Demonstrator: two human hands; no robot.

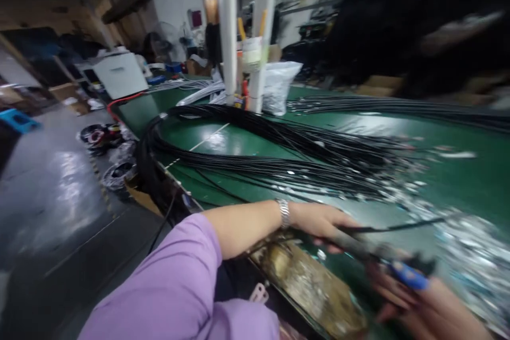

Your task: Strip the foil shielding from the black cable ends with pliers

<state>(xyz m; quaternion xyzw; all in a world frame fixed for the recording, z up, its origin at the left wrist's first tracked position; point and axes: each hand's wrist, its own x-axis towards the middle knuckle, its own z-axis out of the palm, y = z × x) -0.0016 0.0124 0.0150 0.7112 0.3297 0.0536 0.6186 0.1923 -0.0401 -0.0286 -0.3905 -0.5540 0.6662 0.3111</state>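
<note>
Pinching a thin black cable (392, 227) over the glossy green tabletop (478, 172), the left hand (323, 221) is hovering; near it, the right hand (414, 297) is clasping a blurred, blue-handled tool (409, 275).

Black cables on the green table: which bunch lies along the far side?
The bunch running from near the white bag to the picture's right edge; the nearer cables curve round at the left.

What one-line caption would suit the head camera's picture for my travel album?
Left hand holding a black cable, right hand around a blue-handled tool, near bunched black cables on a green table.
</note>
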